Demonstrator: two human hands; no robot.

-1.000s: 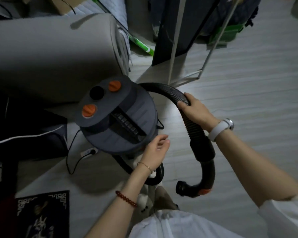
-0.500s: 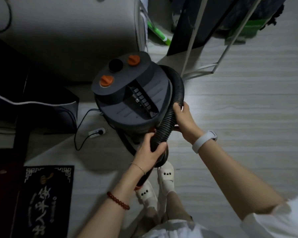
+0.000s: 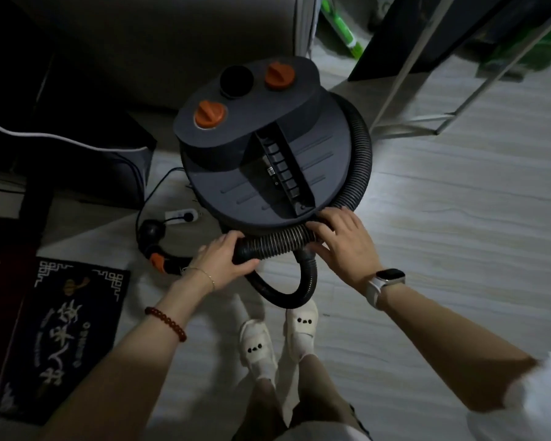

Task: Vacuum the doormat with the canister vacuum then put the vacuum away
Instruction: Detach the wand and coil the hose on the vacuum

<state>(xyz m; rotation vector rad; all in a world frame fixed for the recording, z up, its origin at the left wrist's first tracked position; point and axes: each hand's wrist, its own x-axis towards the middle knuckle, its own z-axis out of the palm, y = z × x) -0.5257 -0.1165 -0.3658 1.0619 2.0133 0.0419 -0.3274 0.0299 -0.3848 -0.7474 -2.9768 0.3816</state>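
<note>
The dark grey canister vacuum (image 3: 268, 173) stands on the pale floor in front of me, with two orange knobs on its lid. Its black ribbed hose (image 3: 361, 154) runs around the right side of the drum and across the front. My left hand (image 3: 223, 259) grips the hose near its end, where the curved black handle piece with an orange collar (image 3: 156, 259) points left. My right hand (image 3: 341, 240) holds the hose against the drum's front rim, fingers curled over it. A lower loop of hose (image 3: 309, 281) hangs by my feet. The dark doormat (image 3: 64, 329) with white characters lies at lower left.
A grey sofa (image 3: 159, 36) stands behind the vacuum, with a dark bag (image 3: 77, 167) beside it. A white power strip (image 3: 182, 214) and black cord lie on the floor left of the drum. A white metal rack (image 3: 407, 87) stands at the upper right. My feet wear white slippers (image 3: 277, 338).
The hose has been wrapped further around the drum. My left hand slid left along the hose end, my right hand moved onto the front rim, and the handle piece now points left.
</note>
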